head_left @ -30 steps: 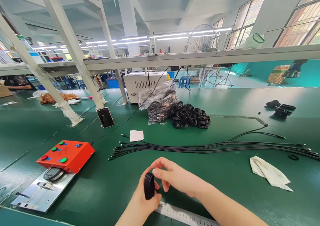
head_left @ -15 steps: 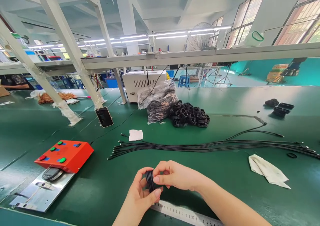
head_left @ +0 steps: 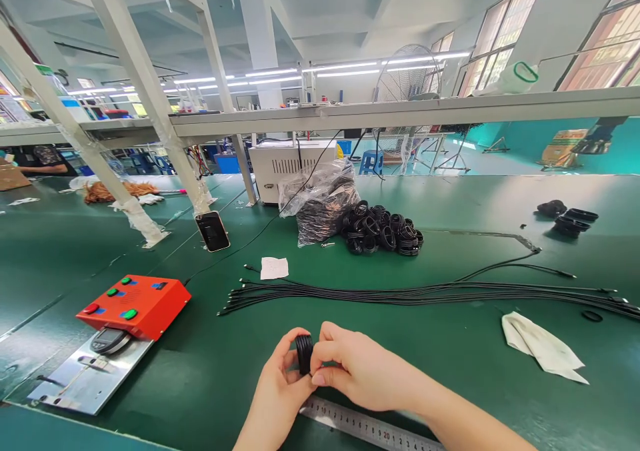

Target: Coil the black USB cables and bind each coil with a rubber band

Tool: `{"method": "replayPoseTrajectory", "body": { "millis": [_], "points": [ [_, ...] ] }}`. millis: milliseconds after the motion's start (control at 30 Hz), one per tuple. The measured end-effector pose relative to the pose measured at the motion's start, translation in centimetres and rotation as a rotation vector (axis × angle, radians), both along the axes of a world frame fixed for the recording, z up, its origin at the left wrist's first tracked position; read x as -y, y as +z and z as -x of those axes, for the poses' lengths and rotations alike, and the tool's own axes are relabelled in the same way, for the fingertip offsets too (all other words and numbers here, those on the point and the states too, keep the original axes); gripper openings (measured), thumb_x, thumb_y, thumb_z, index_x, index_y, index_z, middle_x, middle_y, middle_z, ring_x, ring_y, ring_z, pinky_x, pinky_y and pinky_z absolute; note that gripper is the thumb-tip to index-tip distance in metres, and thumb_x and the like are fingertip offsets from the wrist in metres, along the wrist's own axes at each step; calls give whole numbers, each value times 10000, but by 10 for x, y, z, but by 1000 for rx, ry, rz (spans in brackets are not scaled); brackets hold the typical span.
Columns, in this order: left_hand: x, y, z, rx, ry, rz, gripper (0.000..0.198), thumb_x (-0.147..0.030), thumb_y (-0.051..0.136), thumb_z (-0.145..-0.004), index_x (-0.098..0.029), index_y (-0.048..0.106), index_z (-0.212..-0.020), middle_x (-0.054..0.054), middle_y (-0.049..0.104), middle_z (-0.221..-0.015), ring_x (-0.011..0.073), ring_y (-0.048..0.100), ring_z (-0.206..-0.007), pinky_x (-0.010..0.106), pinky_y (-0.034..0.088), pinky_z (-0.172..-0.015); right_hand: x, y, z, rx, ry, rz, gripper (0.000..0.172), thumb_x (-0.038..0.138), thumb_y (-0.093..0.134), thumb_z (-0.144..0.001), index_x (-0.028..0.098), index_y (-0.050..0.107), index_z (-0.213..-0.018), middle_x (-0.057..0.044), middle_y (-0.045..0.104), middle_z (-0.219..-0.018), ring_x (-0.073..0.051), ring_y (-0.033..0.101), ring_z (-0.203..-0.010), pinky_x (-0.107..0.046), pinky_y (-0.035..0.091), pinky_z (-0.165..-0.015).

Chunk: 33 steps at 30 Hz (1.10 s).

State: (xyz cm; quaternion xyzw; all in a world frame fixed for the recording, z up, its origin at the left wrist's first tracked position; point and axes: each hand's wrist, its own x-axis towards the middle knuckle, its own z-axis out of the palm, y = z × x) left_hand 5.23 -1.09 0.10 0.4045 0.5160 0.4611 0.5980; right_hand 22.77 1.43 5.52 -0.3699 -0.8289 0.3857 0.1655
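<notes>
A small coil of black cable (head_left: 303,354) stands upright between my hands, close to the front of the bench. My left hand (head_left: 280,384) is closed around it, thumb below and fingers over the top. Thumb and fingers of my right hand (head_left: 345,364) pinch at the coil's right side, low down; what exactly lies between those fingertips is hidden. Under my hands lies a steel ruler (head_left: 367,426). Beyond them, a bundle of straight black cables (head_left: 380,295) stretches across the green bench.
A red control box (head_left: 135,304) with buttons and a metal plate sits left. Behind are a phone (head_left: 213,231), a plastic bag (head_left: 325,204) and a pile of coiled cables (head_left: 383,228). On the right lie a white cloth (head_left: 543,344) and a black ring (head_left: 592,316).
My right hand has shifted down along the coil, its fingertips now pinching lower. The coil stays in my left hand, turned slightly more upright. The whole view has shifted a little.
</notes>
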Motion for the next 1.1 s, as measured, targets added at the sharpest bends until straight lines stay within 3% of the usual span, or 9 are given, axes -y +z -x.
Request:
{"method": "replayPoseTrajectory", "body": {
  "millis": [167, 300, 400, 533, 667, 900, 1033, 1100],
  "points": [
    [6, 5, -1, 90, -4, -9, 716, -363, 882, -495, -249, 579, -1133, 47, 724, -893, 252, 715, -816, 320, 553, -717, -15, -3, -7, -80, -83, 172, 88, 260, 588, -869, 205, 609, -804, 8, 554, -832, -131, 502, -732, -239, 389, -649],
    [6, 6, 1, 57, 24, -59, 670, -335, 883, -497, -245, 604, -1098, 54, 722, -965, 236, 709, -820, 292, 555, -708, -18, -12, -1, -263, -69, 443, 232, 400, 660, -821, 202, 640, -939, 24, 565, -746, -107, 461, -618, -226, 374, -558],
    [7, 5, 1, 35, 24, -59, 692, -325, 880, -500, -251, 601, -1129, 50, 714, -974, 240, 708, -831, 291, 558, -710, -18, -19, 6, -343, -136, 531, 348, 510, 710, -747, 171, 649, -799, 8, 604, -705, -105, 462, -585, -233, 366, -538],
    [10, 6, 2, 29, -31, -25, 721, -333, 864, -544, -257, 580, -1201, 63, 720, -949, 261, 697, -889, 314, 560, -731, -18, -22, 9, -421, -154, 547, 405, 546, 732, -706, 157, 618, -679, -12, 638, -669, -119, 517, -594, -251, 390, -573],
    [11, 10, 7, 85, -106, -23, 690, -310, 870, -563, -265, 585, -1191, 47, 730, -876, 232, 699, -810, 314, 552, -739, -18, -19, 8, -481, -99, 579, 428, 556, 742, -691, 158, 586, -672, 0, 621, -639, -119, 542, -597, -252, 401, -588],
    [6, 10, 13, 144, -195, -6, 755, -303, 872, -586, -282, 554, -1270, 79, 730, -992, 243, 688, -895, 316, 540, -769, -11, -22, 14, -549, -170, 599, 397, 510, 733, -717, 164, 544, -675, 17, 569, -625, -135, 565, -619, -264, 428, -610],
    [3, 14, 19, 156, -204, 44, 742, -378, 816, -670, -319, 492, -1336, 101, 692, -1139, 284, 687, -982, 387, 529, -850, -12, -16, 14, -419, -269, 436, 328, 479, 618, -823, 174, 559, -719, 3, 574, -704, -144, 564, -657, -277, 435, -619],
    [3, 16, 22, 195, -203, 78, 668, -417, 747, -745, -306, 480, -1347, 113, 698, -1128, 289, 688, -994, 396, 533, -848, -12, -10, 10, -347, -306, 286, 300, 471, 683, -772, 190, 595, -830, -17, 603, -850, -174, 573, -799, -307, 459, -717]
  ]
}}
